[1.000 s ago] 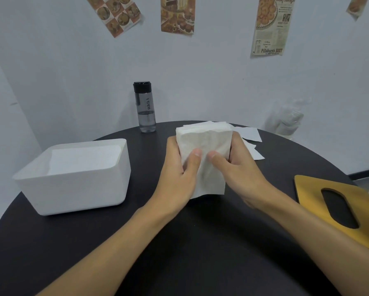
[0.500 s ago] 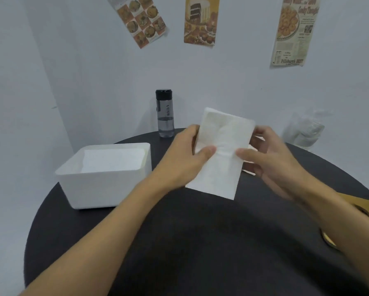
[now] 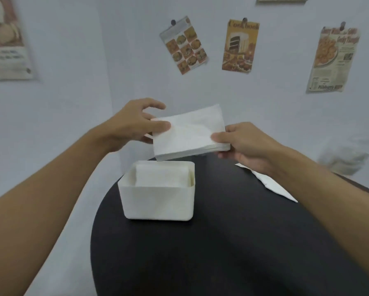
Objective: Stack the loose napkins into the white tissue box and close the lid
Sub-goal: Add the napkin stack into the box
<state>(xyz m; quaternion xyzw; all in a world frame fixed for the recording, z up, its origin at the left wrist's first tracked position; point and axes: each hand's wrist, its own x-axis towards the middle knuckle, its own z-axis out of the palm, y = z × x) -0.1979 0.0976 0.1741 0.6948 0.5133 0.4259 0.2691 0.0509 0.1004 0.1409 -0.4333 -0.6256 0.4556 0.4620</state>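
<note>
A flat stack of white napkins (image 3: pixel 190 133) hangs in the air just above the far side of the open white tissue box (image 3: pixel 158 201). My left hand (image 3: pixel 134 124) pinches the stack's left edge with thumb on top. My right hand (image 3: pixel 245 144) pinches its right corner, thumb on top and fingers beneath. Inside the box lie more white napkins (image 3: pixel 161 175). The box stands near the left edge of the round black table (image 3: pixel 222 242). No lid is in view.
Loose white napkins (image 3: pixel 273 184) lie on the table under my right forearm. A crumpled clear plastic wrapper (image 3: pixel 346 161) sits at the far right by the wall. Posters hang on the wall behind. The table's left edge runs close beside the box.
Both hands have carried the napkin stack left and turned it from upright to flat, over the box. The view has swung left; the bottle and the yellow lid have left the frame.
</note>
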